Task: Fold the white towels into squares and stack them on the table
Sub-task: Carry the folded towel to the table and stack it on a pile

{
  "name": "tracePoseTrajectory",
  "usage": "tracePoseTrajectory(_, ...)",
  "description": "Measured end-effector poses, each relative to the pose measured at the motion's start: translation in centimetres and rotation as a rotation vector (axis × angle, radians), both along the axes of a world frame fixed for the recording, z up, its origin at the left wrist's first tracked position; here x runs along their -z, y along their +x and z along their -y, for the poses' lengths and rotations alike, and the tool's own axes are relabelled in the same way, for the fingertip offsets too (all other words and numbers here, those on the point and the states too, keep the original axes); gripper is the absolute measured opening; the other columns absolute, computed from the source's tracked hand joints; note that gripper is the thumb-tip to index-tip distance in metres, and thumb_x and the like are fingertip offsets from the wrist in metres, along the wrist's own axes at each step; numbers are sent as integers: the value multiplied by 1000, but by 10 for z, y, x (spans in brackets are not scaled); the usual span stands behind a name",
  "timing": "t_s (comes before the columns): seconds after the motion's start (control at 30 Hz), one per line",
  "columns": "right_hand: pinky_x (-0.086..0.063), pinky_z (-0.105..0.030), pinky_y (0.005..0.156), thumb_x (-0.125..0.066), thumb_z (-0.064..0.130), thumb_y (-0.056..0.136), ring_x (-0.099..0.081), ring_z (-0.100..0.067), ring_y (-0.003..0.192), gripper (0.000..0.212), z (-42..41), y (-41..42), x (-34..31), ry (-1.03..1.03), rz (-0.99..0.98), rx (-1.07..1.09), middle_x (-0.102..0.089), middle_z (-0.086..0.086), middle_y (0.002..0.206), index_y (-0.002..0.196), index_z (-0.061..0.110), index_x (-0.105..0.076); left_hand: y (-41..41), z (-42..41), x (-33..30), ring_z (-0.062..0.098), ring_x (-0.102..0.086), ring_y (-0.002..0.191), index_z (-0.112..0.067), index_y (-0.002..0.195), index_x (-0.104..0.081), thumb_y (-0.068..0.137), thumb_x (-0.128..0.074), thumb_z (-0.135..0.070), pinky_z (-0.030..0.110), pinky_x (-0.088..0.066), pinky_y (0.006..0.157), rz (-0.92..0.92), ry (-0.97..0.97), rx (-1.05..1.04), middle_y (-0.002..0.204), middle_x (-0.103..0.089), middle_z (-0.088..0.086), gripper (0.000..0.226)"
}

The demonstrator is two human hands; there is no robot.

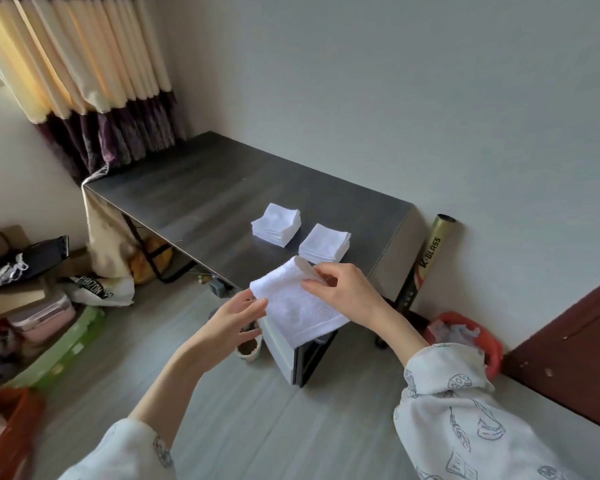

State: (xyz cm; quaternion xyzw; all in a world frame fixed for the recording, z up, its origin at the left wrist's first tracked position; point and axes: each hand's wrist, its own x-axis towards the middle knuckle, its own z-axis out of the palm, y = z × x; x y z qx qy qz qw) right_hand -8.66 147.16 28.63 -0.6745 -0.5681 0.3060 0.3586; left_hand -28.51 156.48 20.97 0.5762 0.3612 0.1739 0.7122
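A white towel [297, 304] lies folded over the near corner of the dark table [201, 199], part of it hanging past the edge. My right hand [343, 289] pinches the towel's far corner, which is lifted and curled. At the towel's left edge my left hand [236, 318] touches it with fingers spread; whether it grips is unclear. Behind the towel stand two stacks of folded white squares: one stack [276, 225] further back, the other stack [324, 243] close to my right hand.
A gold and black tube [426, 258] leans on the wall right of the table. On the floor sit a red bin [465, 336], a small cup [248, 349] under the table corner, and clutter with a green tray [66, 344] at left. Curtains [94, 81] hang behind.
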Motion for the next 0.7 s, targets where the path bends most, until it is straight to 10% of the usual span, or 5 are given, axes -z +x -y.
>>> tracePoseTrajectory(0.27, -35, -13, 56, -58, 27, 90, -43, -5, 60, 24, -124, 55, 41, -113, -190, 222, -48, 3, 66, 85, 4, -63, 74, -129, 19, 27, -65, 99, -12, 124, -53, 89, -60, -20, 37, -54, 78, 57, -147, 50, 115, -65, 12, 37)
tracePoseTrajectory(0.7, -56, -40, 83, -36, 36, 98, -60, -21, 100, 32, -244, 163, 156, -483, -297, 482, -58, -7, 114, 117, 12, -47, 217, -278, 90, 26, -63, 90, -12, 104, -54, 94, -49, -28, 41, -58, 69, -426, 242, 44, 100, -62, 8, 19)
